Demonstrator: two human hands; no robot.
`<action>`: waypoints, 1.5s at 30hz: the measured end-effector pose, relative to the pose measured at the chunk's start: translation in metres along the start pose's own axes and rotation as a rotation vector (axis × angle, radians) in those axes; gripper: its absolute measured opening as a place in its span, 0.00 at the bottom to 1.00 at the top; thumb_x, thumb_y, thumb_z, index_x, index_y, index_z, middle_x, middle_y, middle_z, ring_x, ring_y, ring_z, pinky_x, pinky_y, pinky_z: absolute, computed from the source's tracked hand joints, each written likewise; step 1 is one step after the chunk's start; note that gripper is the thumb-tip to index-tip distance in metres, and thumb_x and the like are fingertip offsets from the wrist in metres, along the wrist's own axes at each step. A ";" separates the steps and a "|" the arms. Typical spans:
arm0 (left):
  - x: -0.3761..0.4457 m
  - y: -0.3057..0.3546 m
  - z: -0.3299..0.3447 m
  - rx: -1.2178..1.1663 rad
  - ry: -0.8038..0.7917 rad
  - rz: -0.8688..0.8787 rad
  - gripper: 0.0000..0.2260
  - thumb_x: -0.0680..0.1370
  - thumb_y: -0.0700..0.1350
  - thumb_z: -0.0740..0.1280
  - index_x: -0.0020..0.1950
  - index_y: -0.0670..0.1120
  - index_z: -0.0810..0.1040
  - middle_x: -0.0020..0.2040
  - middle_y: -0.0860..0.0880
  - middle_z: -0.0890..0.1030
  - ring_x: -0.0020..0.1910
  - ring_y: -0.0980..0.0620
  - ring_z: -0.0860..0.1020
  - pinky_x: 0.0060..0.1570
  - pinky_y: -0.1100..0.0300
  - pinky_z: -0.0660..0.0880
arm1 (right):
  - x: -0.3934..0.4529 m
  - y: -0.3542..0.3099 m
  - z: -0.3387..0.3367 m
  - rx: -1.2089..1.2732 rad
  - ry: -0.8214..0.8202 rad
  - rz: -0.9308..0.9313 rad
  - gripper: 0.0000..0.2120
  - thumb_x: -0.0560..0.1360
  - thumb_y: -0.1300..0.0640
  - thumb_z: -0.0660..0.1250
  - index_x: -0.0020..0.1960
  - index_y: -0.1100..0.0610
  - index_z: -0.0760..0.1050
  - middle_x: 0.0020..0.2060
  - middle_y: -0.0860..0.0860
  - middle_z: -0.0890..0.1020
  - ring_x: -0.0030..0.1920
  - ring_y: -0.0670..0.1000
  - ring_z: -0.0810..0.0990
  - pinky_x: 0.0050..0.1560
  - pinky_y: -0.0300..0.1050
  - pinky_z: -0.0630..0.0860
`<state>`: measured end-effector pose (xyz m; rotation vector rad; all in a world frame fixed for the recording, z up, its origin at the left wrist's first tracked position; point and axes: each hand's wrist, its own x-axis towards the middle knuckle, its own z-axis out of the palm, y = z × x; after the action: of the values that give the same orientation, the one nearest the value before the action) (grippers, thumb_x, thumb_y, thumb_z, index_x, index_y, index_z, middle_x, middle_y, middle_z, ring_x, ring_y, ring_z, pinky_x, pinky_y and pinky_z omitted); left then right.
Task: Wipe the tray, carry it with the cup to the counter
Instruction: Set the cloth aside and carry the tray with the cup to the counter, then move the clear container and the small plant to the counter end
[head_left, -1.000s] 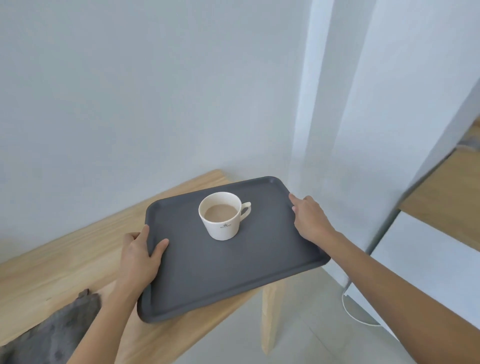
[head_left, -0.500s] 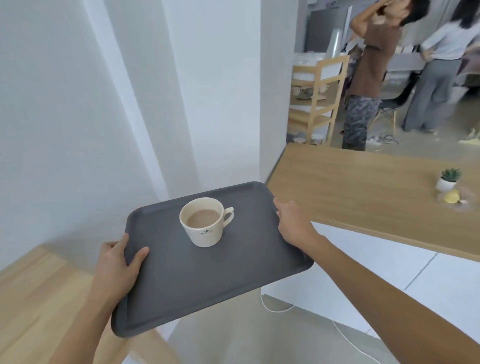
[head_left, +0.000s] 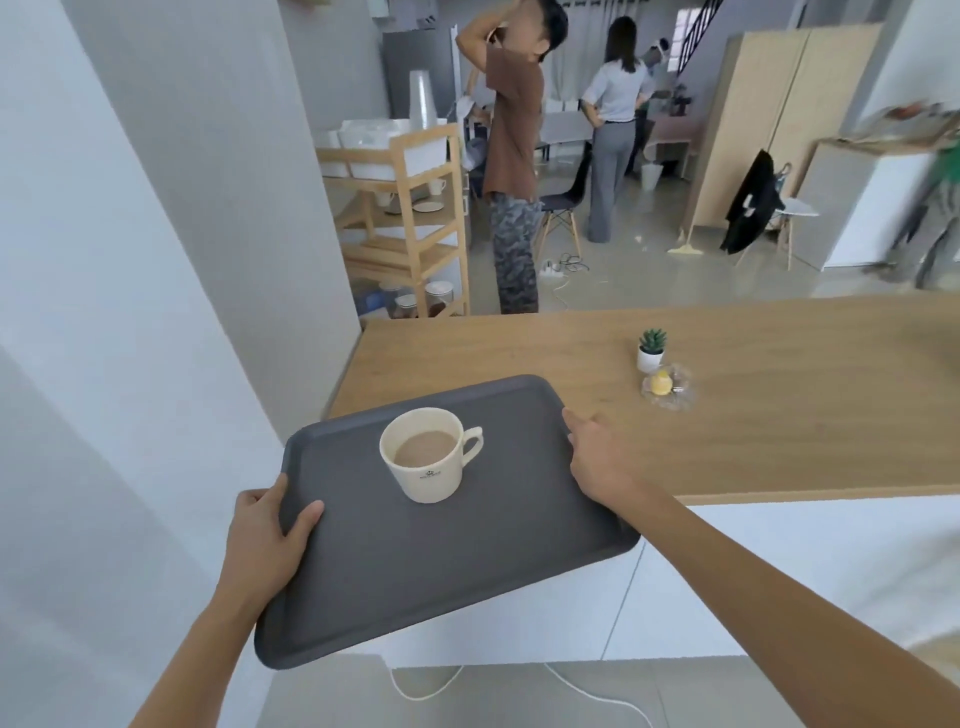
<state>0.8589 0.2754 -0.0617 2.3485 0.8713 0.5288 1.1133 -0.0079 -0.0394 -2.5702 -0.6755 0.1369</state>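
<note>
A person is carrying a dark grey tray (head_left: 415, 582) at the lower centre of the frame, the left hand (head_left: 265, 540) clamped on its near-left rim with the thumb lying on top, the right hand (head_left: 602, 462) gripping the right rim. A cream cup (head_left: 426, 454) of milky brown drink is standing upright on the tray's far half, handle pointing right. The carrying step appears to be in hand, with the wiping judged done, since no cloth is showing. The wooden counter (head_left: 779, 405) is stretching across the middle right, and the tray's far corner is overlapping its near-left edge, though whether it is above the surface or touching it cannot be told. The next move likely calls for keeping the tray level, easing it over the counter and lowering it clear of the small potted plant (head_left: 651, 349) and the clear dish (head_left: 667, 387) beside it. The fingers under the tray are hidden, the cup's small logo is too small to read, and the figures at the upper centre and far right are blurring
</note>
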 end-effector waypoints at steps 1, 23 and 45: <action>0.016 0.006 0.015 -0.008 -0.023 0.000 0.20 0.76 0.52 0.66 0.67 0.49 0.72 0.50 0.42 0.77 0.54 0.51 0.69 0.50 0.55 0.70 | 0.009 0.012 -0.002 -0.017 0.005 0.023 0.23 0.71 0.69 0.55 0.64 0.55 0.67 0.44 0.57 0.72 0.46 0.62 0.74 0.48 0.54 0.76; 0.271 0.094 0.233 -0.084 -0.257 0.037 0.27 0.78 0.48 0.66 0.74 0.40 0.63 0.61 0.38 0.70 0.62 0.40 0.71 0.58 0.56 0.66 | 0.222 0.163 0.031 -0.079 0.039 0.329 0.26 0.78 0.65 0.54 0.74 0.53 0.58 0.59 0.63 0.70 0.49 0.64 0.77 0.43 0.49 0.69; 0.363 0.073 0.320 -0.044 -0.295 -0.082 0.30 0.77 0.49 0.67 0.75 0.41 0.61 0.64 0.38 0.68 0.64 0.41 0.71 0.67 0.51 0.66 | 0.344 0.193 0.066 -0.271 -0.115 0.328 0.22 0.80 0.61 0.56 0.73 0.52 0.57 0.55 0.60 0.72 0.49 0.64 0.80 0.41 0.54 0.74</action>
<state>1.3211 0.3593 -0.1990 2.2642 0.8040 0.1589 1.4843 0.0398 -0.1803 -2.9380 -0.3235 0.3214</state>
